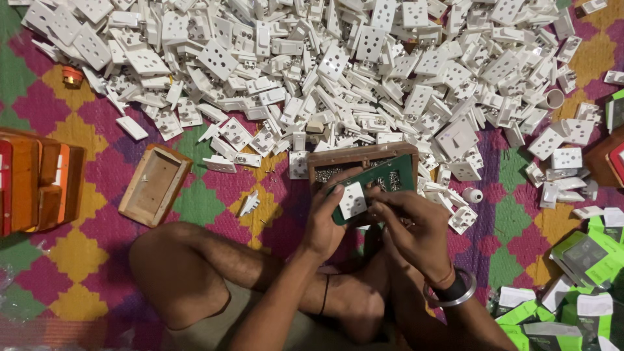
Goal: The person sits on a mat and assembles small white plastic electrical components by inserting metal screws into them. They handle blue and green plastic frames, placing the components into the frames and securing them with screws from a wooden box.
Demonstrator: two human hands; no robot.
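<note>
The left hand [323, 221] and right hand [416, 227] both clamp a green panel [380, 185] bearing a white socket [353, 200], its long axis tilting up-right over a wooden box [361, 158]. Green-and-white packages [578, 286] lie lower right; a white socket pile [338, 65] spreads beyond.

A person sits cross-legged on a patterned mat [214, 188]. The left hand [323, 221] grips a green panel [380, 185] bearing a white socket [353, 200]; the right hand [409, 224] pinches at its lower edge. A wooden box [361, 158] lies just beyond, against a heap of white sockets [338, 65].
</note>
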